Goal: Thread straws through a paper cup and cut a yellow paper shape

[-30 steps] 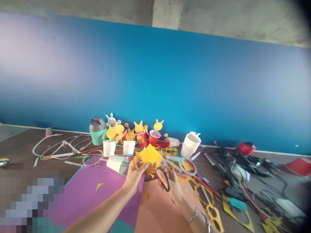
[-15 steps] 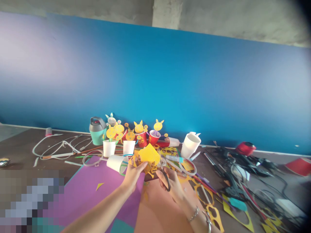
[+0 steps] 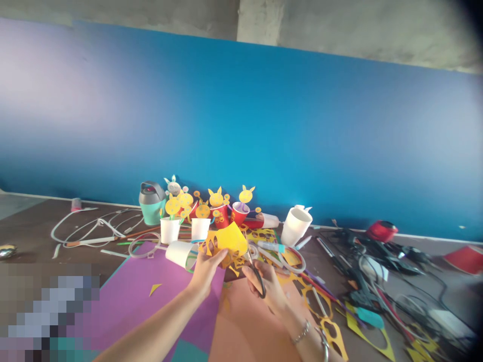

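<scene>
Near the middle of the view, my left hand pinches a yellow paper sheet with cut-out holes at its left side. My right hand is closed around the handles of dark-handled scissors. The scissor blades point up and touch or nearly touch the sheet's right edge. Both hands are above a purple sheet and an orange sheet. A white cup lies on its side just left of my left hand.
Behind the hands stand white cups and red cups with yellow paper animal faces, a teal container and a tall white cup. Yellow paper scraps, cables and dark tools cover the right side. A white cable loops at left.
The yellow sheet has tilted and shifted slightly in my left hand, showing more of its cut-out part. My right hand and the scissors have moved very little.
</scene>
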`<state>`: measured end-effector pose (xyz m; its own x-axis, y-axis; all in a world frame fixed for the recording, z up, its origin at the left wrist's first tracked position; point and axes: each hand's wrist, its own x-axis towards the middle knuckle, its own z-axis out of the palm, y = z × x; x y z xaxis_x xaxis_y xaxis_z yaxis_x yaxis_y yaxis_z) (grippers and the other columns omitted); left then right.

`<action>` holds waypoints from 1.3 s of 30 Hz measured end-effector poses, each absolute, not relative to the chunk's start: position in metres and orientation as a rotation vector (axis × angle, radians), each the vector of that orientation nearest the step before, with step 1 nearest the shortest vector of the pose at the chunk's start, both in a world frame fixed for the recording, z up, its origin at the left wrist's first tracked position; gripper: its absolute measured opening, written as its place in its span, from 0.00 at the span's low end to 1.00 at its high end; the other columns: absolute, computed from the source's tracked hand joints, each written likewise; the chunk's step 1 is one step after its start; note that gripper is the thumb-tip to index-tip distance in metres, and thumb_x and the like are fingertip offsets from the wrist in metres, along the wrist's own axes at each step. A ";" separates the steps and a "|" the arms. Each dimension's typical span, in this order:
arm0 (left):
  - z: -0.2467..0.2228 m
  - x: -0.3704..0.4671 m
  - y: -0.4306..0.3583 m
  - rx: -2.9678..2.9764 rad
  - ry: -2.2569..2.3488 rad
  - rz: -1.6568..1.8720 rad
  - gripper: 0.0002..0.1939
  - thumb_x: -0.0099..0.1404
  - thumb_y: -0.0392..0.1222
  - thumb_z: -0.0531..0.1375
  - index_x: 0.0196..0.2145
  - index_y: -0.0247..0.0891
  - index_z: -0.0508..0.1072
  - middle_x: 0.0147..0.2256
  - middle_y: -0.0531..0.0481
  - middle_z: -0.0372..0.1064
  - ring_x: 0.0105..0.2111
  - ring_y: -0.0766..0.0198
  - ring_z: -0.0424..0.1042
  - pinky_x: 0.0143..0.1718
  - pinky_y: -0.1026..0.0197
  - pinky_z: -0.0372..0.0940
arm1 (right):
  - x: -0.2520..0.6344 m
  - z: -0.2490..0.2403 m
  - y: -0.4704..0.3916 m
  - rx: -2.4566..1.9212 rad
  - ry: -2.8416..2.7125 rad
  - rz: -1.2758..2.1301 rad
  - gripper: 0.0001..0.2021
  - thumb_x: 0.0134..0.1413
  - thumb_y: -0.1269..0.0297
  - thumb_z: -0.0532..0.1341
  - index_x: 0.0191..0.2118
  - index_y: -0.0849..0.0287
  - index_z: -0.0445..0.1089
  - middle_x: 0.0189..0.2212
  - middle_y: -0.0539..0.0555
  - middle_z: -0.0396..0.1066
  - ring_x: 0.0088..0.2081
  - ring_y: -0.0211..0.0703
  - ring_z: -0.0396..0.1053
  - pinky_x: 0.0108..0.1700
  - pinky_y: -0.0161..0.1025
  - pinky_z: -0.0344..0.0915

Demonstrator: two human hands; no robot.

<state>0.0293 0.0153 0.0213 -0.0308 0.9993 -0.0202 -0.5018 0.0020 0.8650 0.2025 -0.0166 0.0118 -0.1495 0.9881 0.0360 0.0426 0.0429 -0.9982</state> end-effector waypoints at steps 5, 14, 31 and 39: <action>0.022 0.029 0.016 0.835 0.858 1.432 0.24 0.54 0.42 0.72 0.48 0.37 0.76 0.41 0.41 0.80 0.41 0.49 0.79 0.43 0.53 0.74 | 0.202 0.013 -0.017 -1.130 -1.393 1.297 0.20 0.52 0.46 0.66 0.23 0.55 0.63 0.14 0.45 0.57 0.17 0.35 0.50 0.21 0.37 0.46; 0.021 0.027 0.018 0.858 0.898 1.457 0.19 0.55 0.43 0.71 0.44 0.37 0.77 0.39 0.43 0.80 0.40 0.49 0.79 0.42 0.55 0.72 | 0.204 0.008 -0.016 -1.098 -1.404 1.281 0.19 0.55 0.50 0.65 0.23 0.56 0.65 0.15 0.45 0.58 0.18 0.35 0.51 0.21 0.36 0.46; 0.023 0.024 0.013 0.543 0.465 1.293 0.18 0.59 0.42 0.70 0.47 0.42 0.76 0.44 0.50 0.79 0.47 0.58 0.77 0.49 0.62 0.69 | 0.203 0.003 -0.011 -1.105 -1.411 1.233 0.20 0.56 0.47 0.63 0.23 0.57 0.65 0.13 0.43 0.56 0.16 0.32 0.51 0.19 0.33 0.47; 0.022 0.040 -0.002 0.823 0.668 1.088 0.17 0.59 0.51 0.69 0.37 0.33 0.79 0.38 0.41 0.80 0.39 0.51 0.79 0.45 0.54 0.70 | 0.191 0.007 -0.018 -1.062 -1.380 1.262 0.22 0.51 0.43 0.66 0.26 0.59 0.68 0.11 0.42 0.55 0.14 0.30 0.48 0.17 0.31 0.46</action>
<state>0.0398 -0.0020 0.0219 0.3300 0.9413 -0.0706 -0.4896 0.2346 0.8398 0.1914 -0.0176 0.0074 -0.1702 0.9814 0.0884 -0.0008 0.0896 -0.9960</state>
